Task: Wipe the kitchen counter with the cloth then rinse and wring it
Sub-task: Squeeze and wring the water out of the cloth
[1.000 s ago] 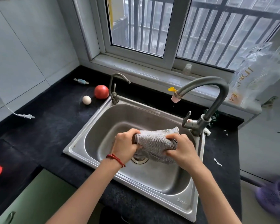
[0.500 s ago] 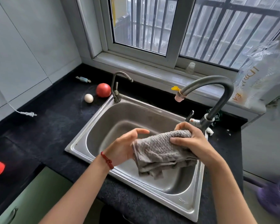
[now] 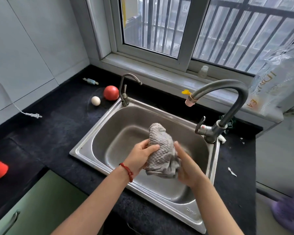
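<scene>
A kitchen corner in soft daylight. Pale tiled wall [image 3: 24, 48] fills the upper left. A white-framed sliding window [image 3: 185, 31] with outdoor bars spans the top, above a pale sill [image 3: 159, 77]. Green cabinet doors [image 3: 41, 206] sit at lower left. A white wall [image 3: 278, 158] stands at right.

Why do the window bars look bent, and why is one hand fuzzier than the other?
Head view: the wide-angle lens bows straight lines near the edges, so the window bars lean and curve. Head view: the right hand is smeared by motion blur, while the left hand gripping the cloth stays sharp. Head view: daylight from the window gives soft glare on the sink rim.
</scene>
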{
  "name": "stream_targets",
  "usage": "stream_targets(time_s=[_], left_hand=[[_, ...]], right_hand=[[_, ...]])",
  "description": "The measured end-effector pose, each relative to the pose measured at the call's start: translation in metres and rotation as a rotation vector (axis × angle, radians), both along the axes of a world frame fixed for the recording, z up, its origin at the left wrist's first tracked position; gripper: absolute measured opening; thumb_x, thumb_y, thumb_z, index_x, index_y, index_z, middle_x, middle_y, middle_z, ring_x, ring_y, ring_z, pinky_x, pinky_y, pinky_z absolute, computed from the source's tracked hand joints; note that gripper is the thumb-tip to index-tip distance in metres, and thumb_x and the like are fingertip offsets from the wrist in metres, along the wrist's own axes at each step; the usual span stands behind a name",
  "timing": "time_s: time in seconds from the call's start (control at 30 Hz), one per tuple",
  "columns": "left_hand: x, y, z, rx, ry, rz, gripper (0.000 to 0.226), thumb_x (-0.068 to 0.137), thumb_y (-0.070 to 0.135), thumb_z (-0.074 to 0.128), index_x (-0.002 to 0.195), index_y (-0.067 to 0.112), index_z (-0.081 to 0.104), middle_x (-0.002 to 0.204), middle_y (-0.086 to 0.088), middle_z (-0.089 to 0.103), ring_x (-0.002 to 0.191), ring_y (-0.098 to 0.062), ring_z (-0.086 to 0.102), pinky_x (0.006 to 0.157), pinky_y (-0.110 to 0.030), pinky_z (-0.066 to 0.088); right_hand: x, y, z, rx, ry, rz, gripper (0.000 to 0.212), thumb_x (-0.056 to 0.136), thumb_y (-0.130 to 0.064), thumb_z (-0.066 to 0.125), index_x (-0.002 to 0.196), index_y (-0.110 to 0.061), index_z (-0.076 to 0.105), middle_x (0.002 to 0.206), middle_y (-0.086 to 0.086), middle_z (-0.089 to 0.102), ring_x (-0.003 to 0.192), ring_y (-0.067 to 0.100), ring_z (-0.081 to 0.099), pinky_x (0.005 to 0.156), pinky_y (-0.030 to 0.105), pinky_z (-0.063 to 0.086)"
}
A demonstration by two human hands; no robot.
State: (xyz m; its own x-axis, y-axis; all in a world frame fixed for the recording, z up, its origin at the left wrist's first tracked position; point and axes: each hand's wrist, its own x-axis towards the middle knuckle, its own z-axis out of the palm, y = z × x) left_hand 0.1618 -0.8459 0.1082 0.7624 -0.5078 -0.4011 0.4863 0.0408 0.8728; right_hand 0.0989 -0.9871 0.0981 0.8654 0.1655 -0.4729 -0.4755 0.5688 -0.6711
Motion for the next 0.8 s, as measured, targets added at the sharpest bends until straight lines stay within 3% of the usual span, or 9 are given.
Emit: stream_targets(time_s=[0.1,0.2,0.33,0.47,0.53,0.63,0.7,0.8], left_hand=[[-0.002,0.005,0.000,0.211,-0.136,-0.025,0.013,0.087,0.008,0.056,0.097,0.014,0.062,0.093,-0.009,0.067,0.078,-0.016,0.064,0.070,-0.031,0.056],[-0.005,0.011,0.000,0.183,-0.154,-0.047,0.018,0.085,0.008,0.058,0.089,0.025,0.060,0.089,0.000,0.067,0.077,-0.015,0.066,0.066,-0.036,0.058],[-0.006,0.016,0.001,-0.016,-0.121,-0.009,0.030,0.083,0.004,0.060,0.107,0.021,0.059,0.087,0.000,0.071,0.072,-0.015,0.069,0.061,-0.032,0.057],[-0.010,0.016,0.006,-0.329,0.030,0.046,0.032,0.075,-0.006,0.055,0.088,0.017,0.073,0.077,-0.005,0.074,0.069,-0.017,0.070,0.065,-0.030,0.058],[-0.014,0.018,0.006,-0.348,0.077,0.078,0.037,0.078,-0.009,0.046,0.074,0.014,0.075,0.076,-0.010,0.071,0.069,-0.018,0.066,0.065,-0.028,0.055],[-0.021,0.026,0.006,-0.330,0.093,0.037,0.032,0.069,0.000,0.042,0.066,0.012,0.071,0.080,-0.013,0.071,0.077,-0.025,0.061,0.071,-0.032,0.046],[-0.024,0.034,0.007,-0.335,0.106,0.035,0.027,0.072,0.013,0.042,0.069,0.008,0.068,0.086,-0.015,0.070,0.084,-0.028,0.059,0.077,-0.035,0.044],[-0.031,0.040,0.006,-0.229,0.035,0.050,0.017,0.076,0.031,0.055,0.075,0.016,0.063,0.090,-0.010,0.065,0.084,-0.025,0.057,0.071,-0.033,0.043]], right_hand=[[0.003,0.004,0.001,-0.364,-0.101,-0.126,0.021,0.078,-0.014,0.065,0.097,-0.005,0.067,0.093,0.014,0.072,0.078,0.019,0.070,0.070,0.028,0.058],[0.002,-0.002,0.002,-0.540,-0.206,-0.139,0.020,0.078,-0.007,0.066,0.096,-0.015,0.068,0.090,0.002,0.074,0.084,0.016,0.070,0.072,0.024,0.057],[-0.004,0.001,0.003,-0.357,-0.315,-0.252,0.031,0.072,-0.005,0.067,0.103,-0.012,0.065,0.090,0.004,0.075,0.085,0.021,0.069,0.072,0.030,0.057],[-0.008,0.007,0.003,-0.143,-0.442,-0.252,0.033,0.061,-0.009,0.078,0.092,-0.006,0.068,0.079,0.007,0.073,0.074,0.022,0.068,0.068,0.033,0.058],[-0.008,0.007,0.003,-0.160,-0.456,-0.199,0.028,0.049,-0.011,0.080,0.076,-0.007,0.071,0.069,0.006,0.071,0.066,0.020,0.066,0.062,0.029,0.056],[-0.009,0.007,0.002,-0.203,-0.445,-0.148,0.023,0.050,0.003,0.060,0.058,-0.015,0.070,0.067,-0.001,0.064,0.068,0.019,0.059,0.061,0.029,0.050],[-0.011,0.005,0.001,-0.242,-0.427,-0.063,0.024,0.051,-0.002,0.055,0.062,-0.017,0.070,0.076,0.004,0.062,0.073,0.028,0.052,0.064,0.034,0.042],[-0.013,0.010,0.005,-0.233,-0.363,0.060,0.023,0.064,-0.026,0.054,0.077,-0.011,0.067,0.092,0.020,0.054,0.083,0.036,0.046,0.069,0.042,0.036]])
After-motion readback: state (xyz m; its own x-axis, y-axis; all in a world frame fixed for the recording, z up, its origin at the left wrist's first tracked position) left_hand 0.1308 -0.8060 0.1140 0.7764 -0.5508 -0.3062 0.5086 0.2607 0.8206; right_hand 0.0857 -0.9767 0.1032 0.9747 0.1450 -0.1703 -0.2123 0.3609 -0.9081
